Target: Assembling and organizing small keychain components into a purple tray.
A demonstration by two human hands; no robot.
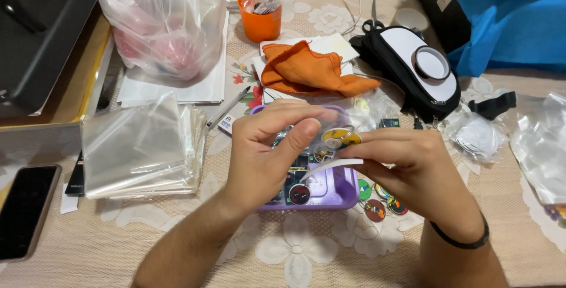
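My left hand and my right hand meet above a small purple tray. Between their fingertips sits a small clear plastic bag with a round yellow keychain and its metal ring inside. The left thumb and fingers pinch the bag's left side. The right fingers pinch its right side and also hold a thin white strip. More round badges lie in the tray and on the cloth to its right.
A stack of clear bags lies left. A phone rests at the left edge. Behind are an orange cloth, an orange cup, a filled plastic bag, a black-and-white device and a pen.
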